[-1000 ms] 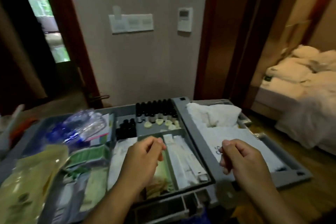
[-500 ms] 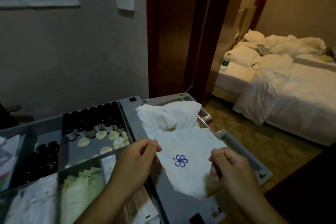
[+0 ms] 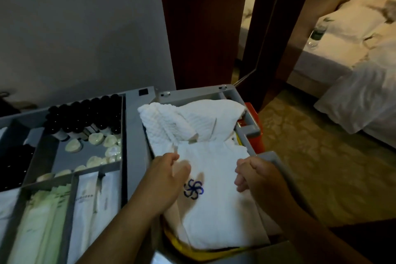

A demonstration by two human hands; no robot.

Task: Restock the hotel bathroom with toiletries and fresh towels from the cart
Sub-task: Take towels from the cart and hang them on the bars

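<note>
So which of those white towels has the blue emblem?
The smooth folded towel in front, between the left hand and right hand; the rumpled waffle-textured towel behind it shows none.

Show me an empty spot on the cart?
Bare grey floor sits between the dark bottles and the little soaps. The flat grey ledge beside the towel bin is free too. That bin is full of towels, and packet slots are stuffed.

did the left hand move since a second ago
Yes. The left hand moved right, from over the packet compartment across the grey divider to the towel, which it now grips.
</note>
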